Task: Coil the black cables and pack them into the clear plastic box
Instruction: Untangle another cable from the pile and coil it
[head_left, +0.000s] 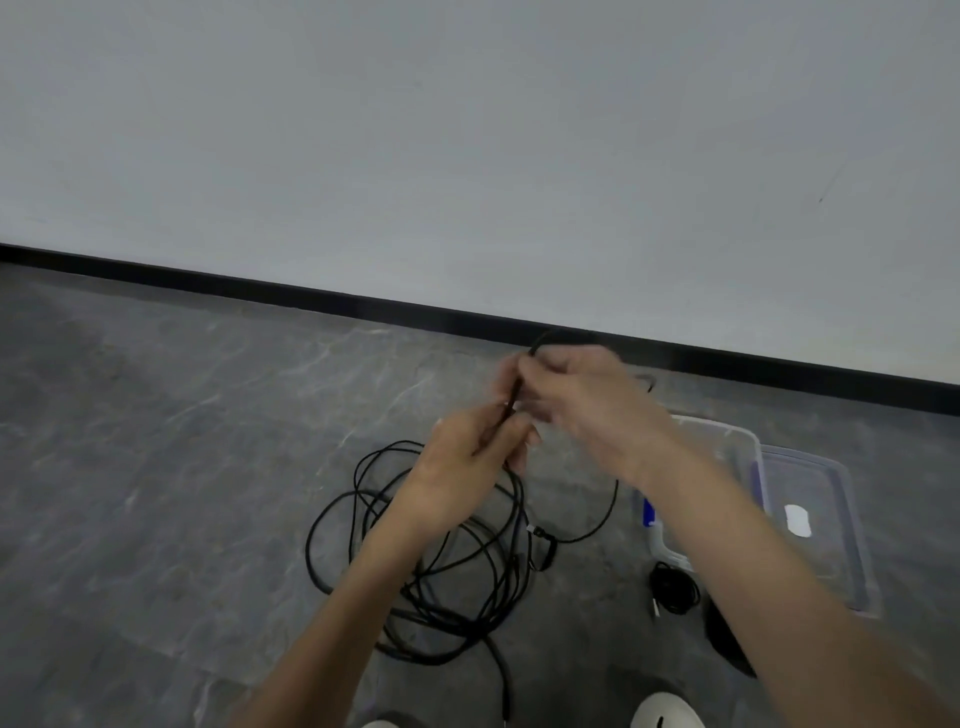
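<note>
While you're crouched over the grey floor (182, 441), both your forearms reach forward and up from the bottom of the frame, and your 2 hands meet just in front of the black baseboard (260, 283). Your left hand (462, 467) sits lower, wrist bent back a bit, fingers curled shut around a stretch of the black cable (511, 400) that runs up out of its grip. Your right hand (576, 395) is higher and comes in from the right, back of the hand facing the camera, fingers pinched closed on the same cable just above the left one, so the 2 hands are pretty much touching. It's blurry there, so I can't tell exactly which fingers do the pinching. A loop of the cable arcs over the top of your right hand and comes down behind it. Below your left forearm, the loose tangle of cable (426, 561) lies spread on the floor in big messy loops, with 1 strand trailing toward the bottom edge. The clear plastic box (748, 441) sits on the floor to the right, partly hidden behind your right forearm, and what looks like its lid (826, 551) lies flat just beside it on the far right. A small coiled black cable (675, 587) rests on the floor right by the box's near corner, outside it. White shoe tips (665, 714) poke in at the bottom.
</note>
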